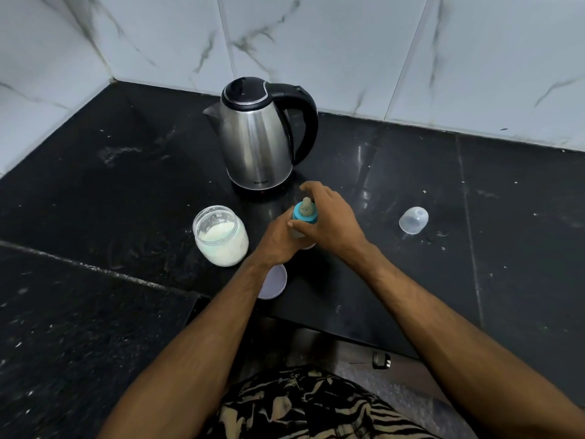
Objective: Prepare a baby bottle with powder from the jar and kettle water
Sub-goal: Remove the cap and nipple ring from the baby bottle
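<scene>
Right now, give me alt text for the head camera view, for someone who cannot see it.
Two bare hands hold a baby bottle upright on a black counter: the left hand around its body, the right hand at its blue collar. An open jar of white powder stands to the left, a steel kettle behind, and a clear cap to the right.

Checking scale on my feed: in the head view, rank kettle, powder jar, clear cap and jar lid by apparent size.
1. kettle, clearly largest
2. powder jar
3. clear cap and jar lid: unsure, since the left arm hides part of the lid.
</scene>
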The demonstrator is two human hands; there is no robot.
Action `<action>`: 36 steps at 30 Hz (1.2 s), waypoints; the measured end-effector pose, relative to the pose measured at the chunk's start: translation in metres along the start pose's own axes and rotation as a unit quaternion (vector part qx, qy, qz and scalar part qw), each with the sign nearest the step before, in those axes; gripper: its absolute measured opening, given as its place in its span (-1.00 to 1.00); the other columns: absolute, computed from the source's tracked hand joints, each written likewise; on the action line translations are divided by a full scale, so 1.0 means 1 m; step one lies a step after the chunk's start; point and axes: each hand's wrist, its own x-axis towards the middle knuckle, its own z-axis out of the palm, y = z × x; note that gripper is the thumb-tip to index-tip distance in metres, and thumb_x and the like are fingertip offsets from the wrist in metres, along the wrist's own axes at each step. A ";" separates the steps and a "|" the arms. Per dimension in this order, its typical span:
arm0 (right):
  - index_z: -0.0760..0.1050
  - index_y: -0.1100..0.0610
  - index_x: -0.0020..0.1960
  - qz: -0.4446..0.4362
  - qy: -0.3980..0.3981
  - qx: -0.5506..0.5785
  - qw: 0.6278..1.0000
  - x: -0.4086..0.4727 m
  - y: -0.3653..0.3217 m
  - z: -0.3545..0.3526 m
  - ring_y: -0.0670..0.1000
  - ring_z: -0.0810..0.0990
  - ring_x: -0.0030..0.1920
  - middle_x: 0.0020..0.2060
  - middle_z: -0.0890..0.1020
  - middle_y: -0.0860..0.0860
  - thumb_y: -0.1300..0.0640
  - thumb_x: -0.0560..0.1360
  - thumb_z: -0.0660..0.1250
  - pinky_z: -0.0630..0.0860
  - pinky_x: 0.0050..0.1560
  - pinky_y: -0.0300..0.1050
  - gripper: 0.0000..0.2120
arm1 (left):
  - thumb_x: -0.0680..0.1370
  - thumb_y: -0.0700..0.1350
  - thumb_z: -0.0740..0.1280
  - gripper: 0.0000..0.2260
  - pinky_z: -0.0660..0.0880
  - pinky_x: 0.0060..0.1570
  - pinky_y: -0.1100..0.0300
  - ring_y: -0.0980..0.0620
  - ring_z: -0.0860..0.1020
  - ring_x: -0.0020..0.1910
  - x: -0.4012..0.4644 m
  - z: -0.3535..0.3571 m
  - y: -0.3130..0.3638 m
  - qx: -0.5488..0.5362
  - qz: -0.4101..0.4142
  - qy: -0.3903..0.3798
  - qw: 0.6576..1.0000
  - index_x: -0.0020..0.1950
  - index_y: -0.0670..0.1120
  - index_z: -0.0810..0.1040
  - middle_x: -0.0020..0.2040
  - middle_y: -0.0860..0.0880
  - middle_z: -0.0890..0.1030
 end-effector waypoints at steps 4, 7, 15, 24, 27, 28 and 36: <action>0.22 0.04 0.48 -0.032 -0.108 0.096 0.989 0.001 0.003 -0.019 -0.04 0.55 0.14 0.15 0.57 0.00 0.20 0.42 0.51 0.51 0.21 -0.11 -0.26 | 0.42 -0.16 0.53 -0.50 0.46 0.11 0.33 0.22 0.56 0.09 -0.002 0.000 0.002 -0.004 0.005 -0.008 1.000 0.26 0.15 0.44 0.08 0.23 0.58; 0.13 -0.01 0.55 -0.035 -0.139 0.102 0.984 0.002 0.005 -0.024 -0.05 0.52 0.19 0.21 0.51 -0.01 0.15 0.39 0.52 0.49 0.25 -0.12 -0.14 | 0.41 -0.13 0.55 -0.51 0.51 0.14 0.30 0.22 0.58 0.11 -0.001 0.000 0.000 0.002 0.011 -0.005 1.000 0.27 0.09 0.47 0.11 0.19 0.61; 0.17 0.07 0.53 -0.008 -0.036 -0.049 0.998 -0.001 -0.008 -0.014 0.08 0.48 0.20 0.21 0.53 0.08 0.04 0.39 0.51 0.50 0.22 0.07 -0.18 | 0.41 -0.13 0.55 -0.53 0.44 -0.15 0.49 0.37 0.53 -0.05 -0.002 0.002 0.002 0.024 -0.012 0.003 1.000 0.23 0.09 0.45 -0.04 0.27 0.55; 0.22 0.06 0.50 0.004 -0.016 -0.037 0.999 -0.003 -0.008 -0.017 0.06 0.49 0.21 0.28 0.46 0.07 -0.12 0.41 0.48 0.52 0.19 0.00 -0.21 | 0.42 -0.10 0.54 -0.53 0.52 -0.08 0.41 0.25 0.58 0.02 0.000 0.002 0.000 0.031 -0.005 0.003 0.999 0.26 0.06 0.46 0.05 0.18 0.60; 0.25 0.09 0.48 -0.026 -0.022 -0.094 0.995 -0.002 -0.013 -0.018 0.08 0.50 0.18 0.23 0.52 0.07 -0.01 0.44 0.46 0.51 0.15 -0.01 -0.30 | 0.42 -0.10 0.54 -0.55 0.45 -0.21 0.52 0.32 0.56 -0.06 -0.002 0.002 0.002 0.032 -0.019 0.004 0.999 0.20 0.11 0.43 -0.04 0.24 0.57; 0.26 0.10 0.48 -0.035 -0.036 -0.088 0.995 -0.002 -0.014 -0.019 0.08 0.49 0.18 0.22 0.52 0.06 0.03 0.43 0.46 0.51 0.14 -0.01 -0.30 | 0.42 -0.11 0.54 -0.56 0.42 -0.24 0.55 0.35 0.54 -0.10 -0.002 0.002 0.004 0.038 -0.023 0.006 0.999 0.18 0.13 0.42 -0.08 0.26 0.55; 0.34 0.04 0.42 -0.027 -0.028 -0.067 0.997 -0.001 -0.008 -0.024 0.01 0.50 0.19 0.25 0.49 0.01 -0.13 0.42 0.45 0.55 0.12 -0.01 -0.35 | 0.42 -0.10 0.53 -0.55 0.48 -0.07 0.41 0.27 0.58 0.01 -0.003 0.002 0.006 0.015 -0.015 0.004 1.000 0.22 0.13 0.45 0.03 0.20 0.60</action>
